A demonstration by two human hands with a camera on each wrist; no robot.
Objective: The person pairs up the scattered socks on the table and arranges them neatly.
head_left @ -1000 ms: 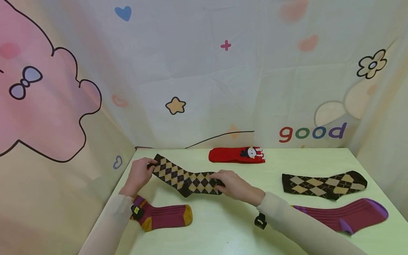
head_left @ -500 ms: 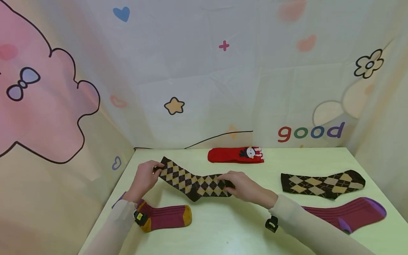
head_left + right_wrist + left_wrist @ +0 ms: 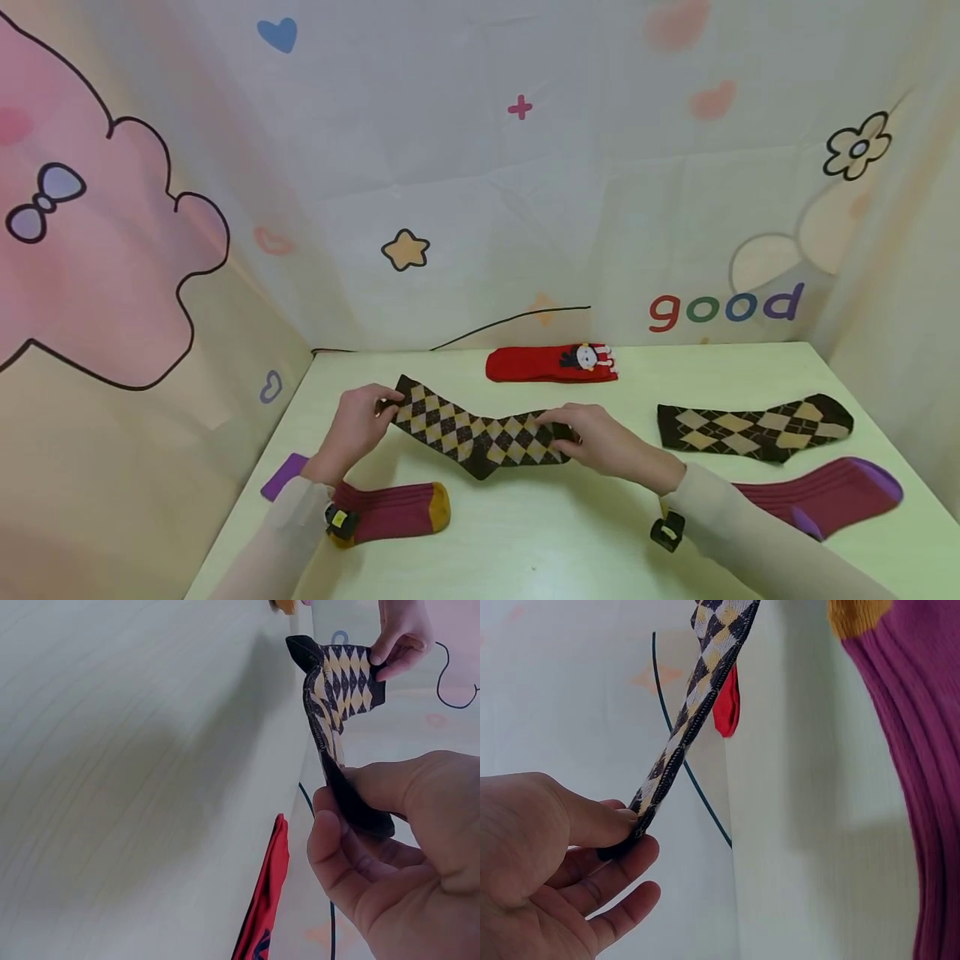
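A dark brown sock with small tan and yellow diamonds [image 3: 480,437] hangs stretched between both hands above the table, its heel pointing down. My left hand [image 3: 362,423] pinches the dark cuff between thumb and fingers, as the left wrist view shows with the cuff [image 3: 622,846]. At the other end my right hand [image 3: 603,442] grips the toe, and the right wrist view shows the black toe [image 3: 364,814] between thumb and fingers. Below the left forearm lies a maroon sock with a mustard toe [image 3: 397,510], partly covered by the wrist and its camera.
A red sock with a cartoon figure [image 3: 525,364] lies at the table's back edge. On the right are another diamond-patterned sock [image 3: 750,432] and a maroon sock with purple toe [image 3: 840,496], partly behind the right forearm. A purple piece [image 3: 283,477] shows by the left wrist.
Both hands have moved right and slightly down, carrying the diamond-patterned sock between them. The purple piece by the left wrist has come into view. The socks on the table stay put.
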